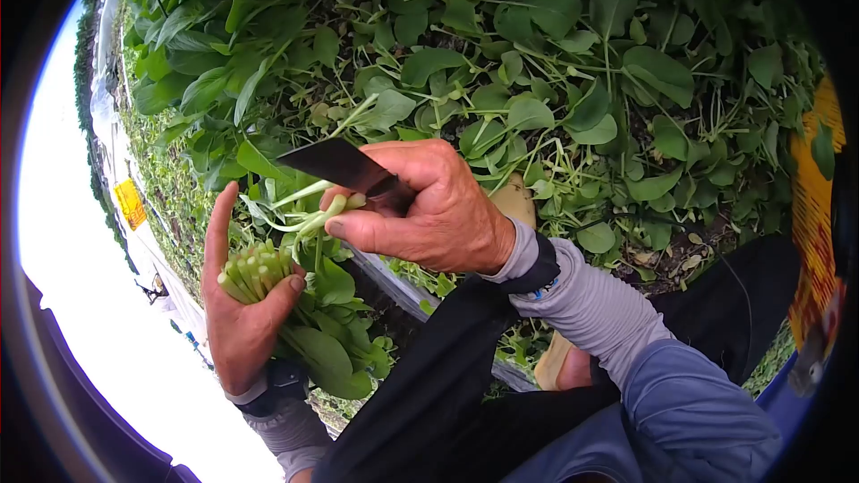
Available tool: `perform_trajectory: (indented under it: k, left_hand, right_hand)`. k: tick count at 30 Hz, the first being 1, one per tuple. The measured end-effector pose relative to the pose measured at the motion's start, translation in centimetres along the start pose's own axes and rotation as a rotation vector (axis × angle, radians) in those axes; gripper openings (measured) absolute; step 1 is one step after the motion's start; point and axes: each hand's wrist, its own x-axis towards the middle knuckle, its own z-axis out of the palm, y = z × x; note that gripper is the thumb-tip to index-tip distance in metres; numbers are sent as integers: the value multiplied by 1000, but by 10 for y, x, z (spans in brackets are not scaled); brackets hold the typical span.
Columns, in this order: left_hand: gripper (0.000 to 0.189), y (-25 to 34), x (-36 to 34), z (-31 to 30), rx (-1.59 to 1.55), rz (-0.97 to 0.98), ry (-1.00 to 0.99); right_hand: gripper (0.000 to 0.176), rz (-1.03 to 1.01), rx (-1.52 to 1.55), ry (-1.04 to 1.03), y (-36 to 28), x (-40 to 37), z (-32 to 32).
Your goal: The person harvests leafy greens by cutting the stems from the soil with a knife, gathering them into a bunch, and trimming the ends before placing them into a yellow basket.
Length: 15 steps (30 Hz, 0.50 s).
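Note:
My left hand [234, 326] is wrapped round a bunch of leafy greens, its pale cut stem ends [255, 272] facing up. The bunch's broad leaves [324, 353] hang below that hand, and its index finger is stretched out. My right hand [438, 206] grips a knife with a dark, flat blade [329, 164] pointing left; its handle is hidden in the fist. Between thumb and fingers of the same hand is a pale green stem [327, 217] of the greens. The right hand is slightly above and right of the bunch, apart from it.
Dense leafy plants [192, 54] stand at the upper left. Loose leaves and stems [555, 116] litter the soil on the right. My dark-trousered leg [429, 385] is bent below my hands. An orange mesh thing [814, 215] stands at the far right, and a yellow sign [130, 204] at the left.

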Motion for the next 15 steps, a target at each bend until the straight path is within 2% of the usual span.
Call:
perform_trajectory:
  k: [2, 3, 4, 6, 7, 8, 10, 12, 13, 14, 15]
  left_hand:
    - [85, 13, -17, 3, 229, 47, 185]
    - [64, 16, -23, 8, 313, 63, 277]
    - [64, 15, -24, 10, 313, 63, 275]
    - [41, 14, -22, 16, 468, 225, 166]
    - [29, 19, -20, 25, 427, 178, 141]
    - [31, 9, -14, 26, 358, 165, 86]
    - [42, -6, 8, 25, 339, 355, -170]
    - [57, -17, 11, 39, 11, 155, -133]
    - [68, -28, 16, 36, -19, 81, -199]
    - [67, -42, 22, 39, -46, 112, -202]
    - [67, -44, 26, 38, -14, 55, -247]
  right_hand:
    - [21, 370, 3, 68, 8, -8, -13]
    - [21, 418, -37, 68, 12, -8, -19]
    - [21, 419, -38, 69, 12, -13, -20]
    - [21, 340, -153, -119, 9, -17, -16]
    - [21, 359, -172, -189, 0, -19, -14]
    - [21, 367, -160, -190, 2, -24, -8]
    - [21, 246, -9, -185, 8, -26, -2]
    - [20, 206, -25, -154, 14, -32, 3]
    - [19, 277, -20, -91, 15, -35, 6]
    - [19, 346, -16, -29, 17, -38, 8]
    - [20, 367, 15, 16, 20, -42, 12]
